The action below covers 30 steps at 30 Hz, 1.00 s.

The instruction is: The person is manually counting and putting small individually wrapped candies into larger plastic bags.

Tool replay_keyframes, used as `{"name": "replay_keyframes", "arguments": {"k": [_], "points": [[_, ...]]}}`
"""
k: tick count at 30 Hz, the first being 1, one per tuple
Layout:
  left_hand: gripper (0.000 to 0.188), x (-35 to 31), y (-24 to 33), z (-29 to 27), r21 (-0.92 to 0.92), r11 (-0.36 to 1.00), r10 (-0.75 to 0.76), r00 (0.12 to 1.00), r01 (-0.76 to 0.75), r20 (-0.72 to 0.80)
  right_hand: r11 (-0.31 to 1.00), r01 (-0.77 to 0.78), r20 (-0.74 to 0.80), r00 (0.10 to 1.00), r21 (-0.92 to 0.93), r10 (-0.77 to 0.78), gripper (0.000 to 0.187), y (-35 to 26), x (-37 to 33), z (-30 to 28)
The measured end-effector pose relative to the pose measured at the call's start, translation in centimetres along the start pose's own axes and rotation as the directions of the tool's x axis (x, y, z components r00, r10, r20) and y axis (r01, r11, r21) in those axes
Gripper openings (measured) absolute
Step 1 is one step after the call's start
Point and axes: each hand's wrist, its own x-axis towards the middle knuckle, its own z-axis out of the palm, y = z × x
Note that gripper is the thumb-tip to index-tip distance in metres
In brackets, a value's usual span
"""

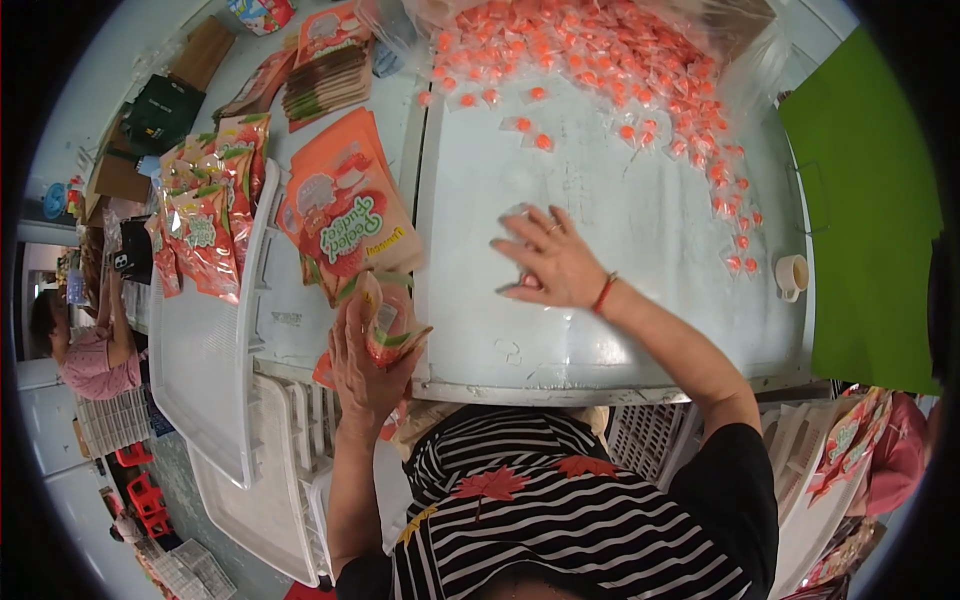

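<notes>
I see my left hand (365, 365) closed around an orange printed pouch (392, 325), which it holds up at the near edge of the metal table (620, 330); the fingers wrap the lower part of the pouch and its top stands above them, a little tilted to the right. Just above this grip, touching or almost touching the held pouch, lies a stack of the same orange pouches (345, 215) on the left part of the table. My right hand (550, 265) is to the right of the left one, well apart from it, flat on the table with the fingers spread, so it is open and grips nothing firmly; under its fingers I can see small wrapped candies (522, 283), but I cannot tell how many. Far beyond this hand, at the back of the table, there is a big heap of wrapped orange candies (600, 60), and a line of them runs down the right side. To the right of the right hand, near the table edge, stands a small cream cup (790, 275).
</notes>
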Motion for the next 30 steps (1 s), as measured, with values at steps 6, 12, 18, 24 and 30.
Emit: {"name": "replay_keyframes", "arguments": {"k": [6, 12, 18, 24, 30], "points": [[0.095, 0.2, -0.3, -0.1, 0.004, 1.0, 0.022, 0.999, -0.022, -0.03, 0.992, -0.068, -0.09, 0.993, 0.105, 0.077, 0.059, -5.7, 3.4, 1.7], [0.097, 1.0, -1.0, -1.1, -0.002, 1.0, -0.008, 1.0, 0.008, -0.02, 0.994, -0.072, -0.109, 0.991, 0.082, 0.08, 0.052, -0.4, 6.3, -0.3], [0.096, 1.4, -1.2, -1.0, -0.02, 0.999, -0.042, 0.998, 0.041, -0.04, 0.964, -0.265, -0.413, 0.88, -0.015, 0.235, 0.033, 11.7, 14.7, -0.8], [0.096, 1.6, -2.0, -1.1, 0.004, 0.99, -0.137, 0.99, 0.137, -0.011, 0.964, -0.208, -0.281, 0.947, -0.166, 0.156, 0.032, 14.0, 19.7, 2.5], [0.098, 1.7, -2.2, -0.8, -0.018, 0.988, -0.153, 0.988, 0.154, 0.027, 0.986, -0.12, -0.19, 0.977, -0.115, 0.097, 0.031, 9.7, 14.8, 1.2]]}}
